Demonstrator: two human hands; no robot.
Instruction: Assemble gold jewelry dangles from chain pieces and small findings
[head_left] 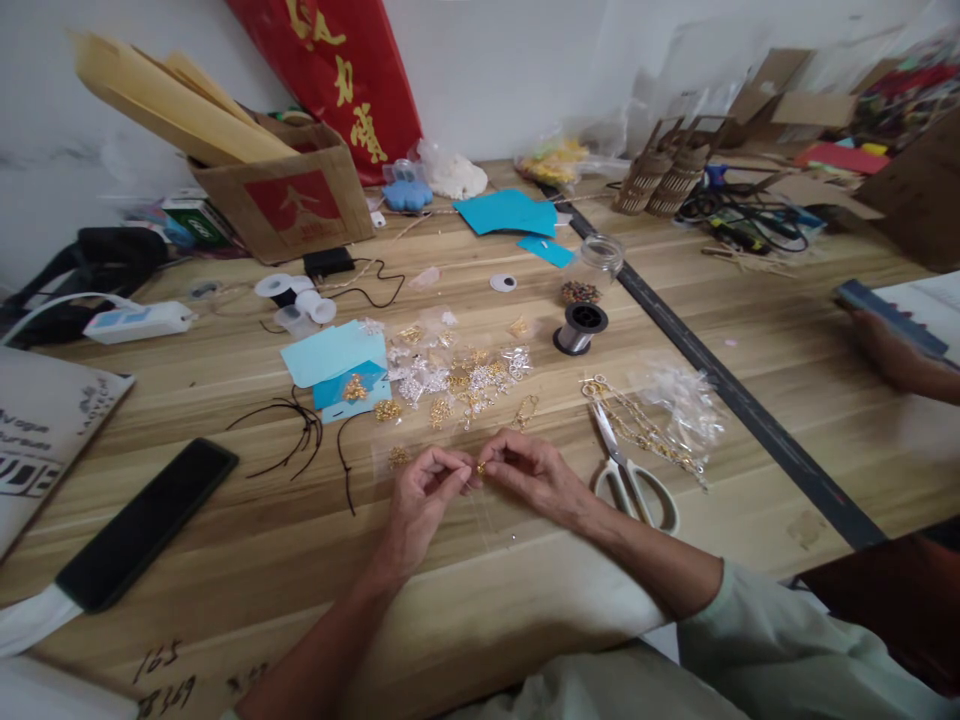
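My left hand (426, 497) and my right hand (534, 474) meet fingertip to fingertip above the wooden table (480, 610). Between the right thumb and forefinger a tiny gold piece (481, 467) shows. The left fingers are pinched together; whatever they hold is too small to make out. Just beyond the hands lie piles of gold and silver findings (480, 378) and small gold beads (387, 410). White-handled scissors (634, 480) rest with blades parted beside my right forearm.
Wire spool (581, 328), bead jar (598, 265), chains (645, 425) and blue cards (337, 352) lie farther back. A black phone (150, 520) is at left. A dark strip (697, 350) crosses the table. Another person's hand (892, 350) is at the right edge.
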